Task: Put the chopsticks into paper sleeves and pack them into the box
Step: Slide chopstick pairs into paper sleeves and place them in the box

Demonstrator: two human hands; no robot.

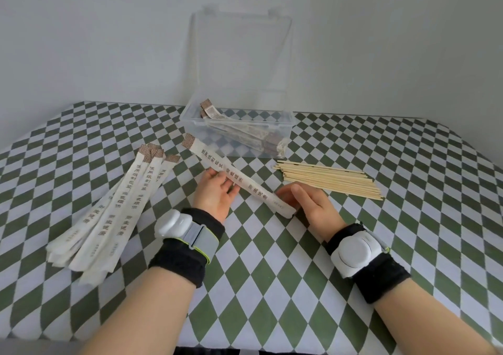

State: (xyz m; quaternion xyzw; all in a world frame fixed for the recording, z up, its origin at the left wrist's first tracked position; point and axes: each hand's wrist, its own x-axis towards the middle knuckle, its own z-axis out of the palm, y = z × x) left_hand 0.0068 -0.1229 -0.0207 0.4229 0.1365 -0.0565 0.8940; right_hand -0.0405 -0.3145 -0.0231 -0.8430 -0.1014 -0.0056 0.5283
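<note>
A white paper sleeve with printed characters and a brown patterned tip is held slanted above the table's middle. My left hand pinches its middle from below. My right hand grips its near end. Whether chopsticks are inside the sleeve is hidden. A pile of several bare wooden chopsticks lies to the right. At the left lies a fanned heap of several empty sleeves. The clear plastic box stands behind, lid raised, with several sleeved chopsticks inside.
The table carries a green and white diamond-pattern cloth. A plain white wall rises right behind the box. Both wrists wear black bands with white devices.
</note>
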